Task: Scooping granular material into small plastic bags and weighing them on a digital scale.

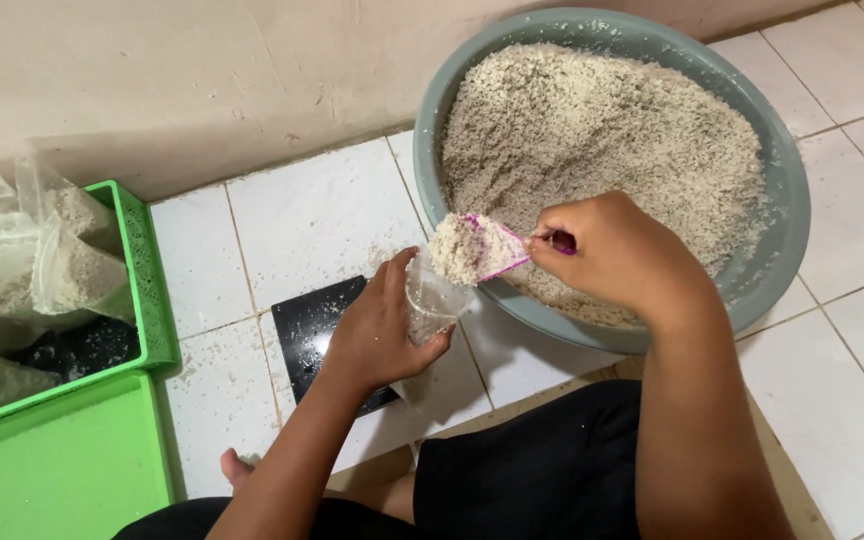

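Kneeling on the white tiled floor [312, 210], the person closes the right hand [617, 255] round the handle of a pink scoop [497, 250] heaped with pale, crumbly grain, held just over a clear plastic bag [432, 300]. The left hand [382, 330] grips that bag, fingers wrapped round its open mouth, above a black flat scale [307, 330]. Behind stands a wide grey basin [782, 200] full of the same grain. At left, filled clear bags [72, 270] lie in a green crate [147, 290].

Bare forearms, no sleeves, black shorts [542, 470], bare foot [237, 468], unadorned hands
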